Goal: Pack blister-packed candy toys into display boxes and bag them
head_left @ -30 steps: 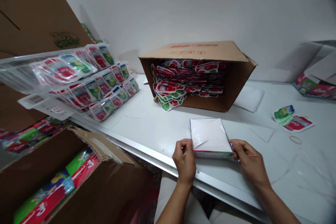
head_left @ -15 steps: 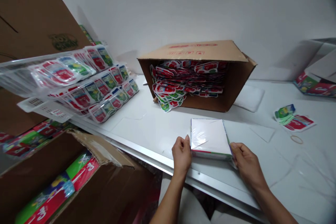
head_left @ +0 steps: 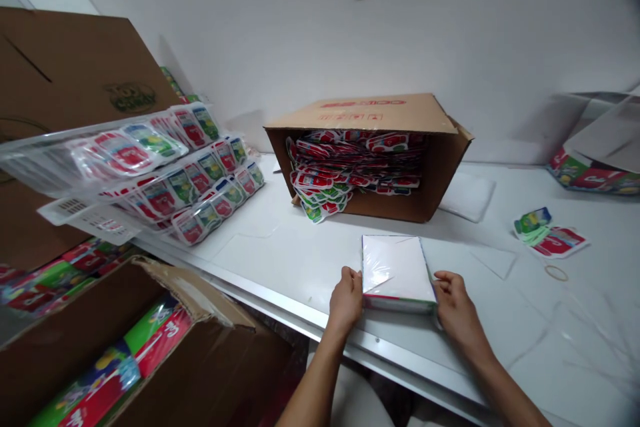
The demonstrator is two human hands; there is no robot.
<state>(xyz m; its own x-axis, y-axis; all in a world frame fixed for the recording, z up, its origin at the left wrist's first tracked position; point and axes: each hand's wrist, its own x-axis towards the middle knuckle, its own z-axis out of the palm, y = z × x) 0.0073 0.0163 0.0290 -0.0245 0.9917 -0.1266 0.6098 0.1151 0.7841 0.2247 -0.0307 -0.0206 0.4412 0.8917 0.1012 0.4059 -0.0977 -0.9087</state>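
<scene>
A flat packet wrapped in clear film (head_left: 397,270), white on top with red and green edges, lies on the white table (head_left: 280,253) near its front edge. My left hand (head_left: 346,299) presses against the packet's left side. My right hand (head_left: 454,310) grips its right side. Both hands hold the packet between them.
A cardboard box on its side (head_left: 395,113) full of red and green cards lies behind the packet. Clear trays of packed cards (head_left: 150,167) stand at the left. An open carton (head_left: 150,340) sits at lower left. Loose cards (head_left: 547,235) and a rubber band (head_left: 556,273) lie at the right.
The film's loose flap has been flattened onto the packet. My hands have slid from its near corners to its sides. The view has tilted up a little.
</scene>
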